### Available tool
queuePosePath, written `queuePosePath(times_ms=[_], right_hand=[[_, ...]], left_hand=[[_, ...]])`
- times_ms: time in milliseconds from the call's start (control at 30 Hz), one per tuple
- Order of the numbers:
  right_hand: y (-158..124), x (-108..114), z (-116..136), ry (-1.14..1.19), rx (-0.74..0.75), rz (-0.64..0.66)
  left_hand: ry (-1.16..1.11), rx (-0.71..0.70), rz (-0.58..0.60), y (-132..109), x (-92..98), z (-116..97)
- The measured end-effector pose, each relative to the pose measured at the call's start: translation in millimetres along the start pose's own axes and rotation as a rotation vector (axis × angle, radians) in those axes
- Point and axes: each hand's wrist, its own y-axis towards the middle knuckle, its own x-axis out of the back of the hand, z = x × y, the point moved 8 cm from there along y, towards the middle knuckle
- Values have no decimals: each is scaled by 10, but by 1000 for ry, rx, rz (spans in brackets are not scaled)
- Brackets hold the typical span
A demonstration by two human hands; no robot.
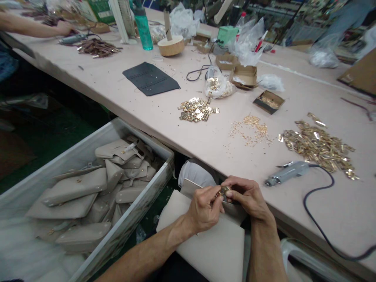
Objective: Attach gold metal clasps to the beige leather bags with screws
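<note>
A cream handbag (211, 250) lies across my lap, its flap raised behind my hands. Pinched at the flap's edge is a small gold metal clasp piece (223, 190), with both hands closed on it. My left hand (205, 207) grips it from the left with thumb and fingertips. From the right, my right hand (246, 196) presses it between thumb and curled fingers. The fingers cover part of the piece, so its exact shape is hidden. On the table just right of my right hand rests a grey electric screwdriver (288, 173) with a dark cord.
A grey bin (141, 207) of cream bags stands at left. The table bears gold metal plates (197, 109), tiny screws (252, 127), a heap of gold fittings (320, 145), a small box (268, 102) and a black sheet (150, 78). Another person's hand (65, 28) is at far left.
</note>
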Motion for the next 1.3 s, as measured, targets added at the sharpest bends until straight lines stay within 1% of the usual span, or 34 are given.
queuePosePath(times_ms=[100, 200, 300, 400, 467, 533, 633, 667, 700, 767, 833, 867, 900, 933, 1000, 1033, 1067, 1100, 1133, 1167, 1233, 1300], right_hand=[[-7, 9, 8, 0, 4, -7], [-6, 9, 31, -15, 5, -28], [-6, -4, 45, -73, -1, -59], [-13, 17, 72, -179, 15, -129], [-19, 34, 106, -242, 32, -167], [-22, 39, 152, -277, 46, -179], [-17, -3, 226, -288, 52, -150], [-12, -34, 245, -277, 50, -132], [-5, -69, 258, -260, 44, -114], [7, -132, 281, -246, 32, -96], [4, -130, 338, -321, 44, -142], [-15, -81, 392, -393, 63, -208], [-51, 8, 464, -476, 87, -308], [-113, 136, 554, -563, 114, -443], [-313, 472, 735, -730, 137, -780], [-429, 652, 804, -812, 120, -950], [-530, 825, 846, -894, 75, -1090], [-601, 991, 858, -975, -3, -1194], [-637, 1150, 839, -1050, -112, -1253], [-645, 1298, 798, -1116, -239, -1273], [-620, 1540, 696, -1195, -464, -1252], [-602, 1706, 625, -1192, -573, -1235]], left_hand=[[50, -41, 0, 4, -6, -37], [96, -47, -3, -1, -26, -29], [133, -27, -13, -9, -44, -6], [158, 4, -26, -14, -49, 1], [130, 58, -22, -8, -43, 29], [-5, 186, 22, -1, -60, 121], [-384, 444, 157, -24, -187, 287], [-492, 507, 181, -31, -222, 319], [-570, 551, 181, -30, -239, 346], [-637, 591, 122, -11, -221, 398], [-655, 604, 51, 6, -191, 442], [-659, 606, 21, 11, -178, 459], [-661, 607, -7, 12, -164, 473], [-661, 605, -31, 12, -151, 485], [-655, 602, -67, 13, -127, 506], [-650, 601, -78, 15, -120, 516], [-646, 602, -82, 20, -119, 528], [-643, 605, -85, 26, -121, 542], [-640, 612, -87, 34, -127, 559], [-637, 619, -88, 42, -136, 579], [-631, 630, -92, 57, -155, 621], [-626, 635, -104, 65, -162, 656]])
